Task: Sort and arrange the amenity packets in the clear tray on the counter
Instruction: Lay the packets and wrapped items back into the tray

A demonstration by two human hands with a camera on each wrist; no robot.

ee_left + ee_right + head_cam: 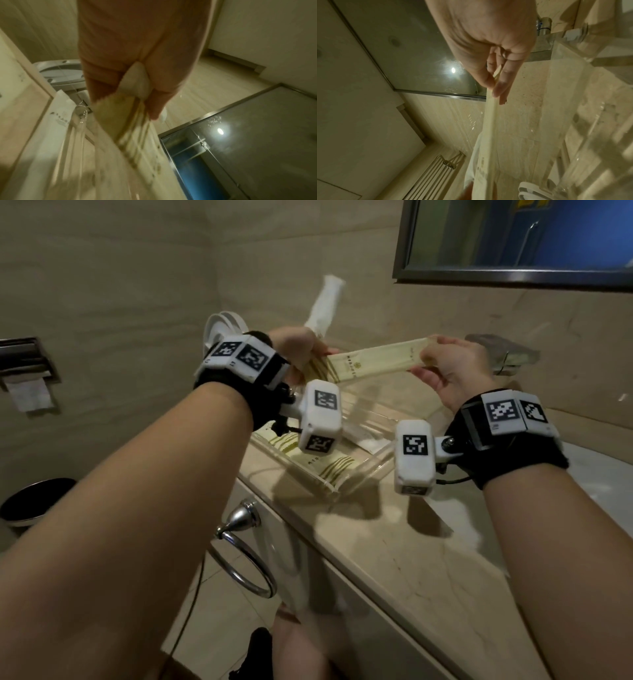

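Hands up over the left end of the beige marble counter (411, 559), well apart from each other, both clamped on packets. Left hand (294, 350) curled round two things at once: the striped end of a long cream packet with olive-green stripes (376, 359) and the lower end of a white crinkled packet (323, 302), the latter sticking up and away toward the wall. Same grip in the left wrist view: left hand (137, 54), white crinkled packet (135, 83) wedged between fingers and palm, striped paper (120, 121) fanning out below, blurred.

Right hand (452, 368) pinching the other end of the long cream packet, thumb against fingertips (501, 83); packet (489, 128) stretched nearly level between the two hands, in the air, touching nothing else.

Directly below: clear plastic tray (342, 484) at the left end of the counter, close to its front edge, with more cream striped packets (325, 467) lying flat inside. Cannot tell how many.

Around: framed mirror (513, 241) on the wall above the counter's back edge, chrome towel ring (246, 563) on the counter's left side, dark round bin (30, 501) on the floor, toilet-paper holder (27, 371) on the left wall.
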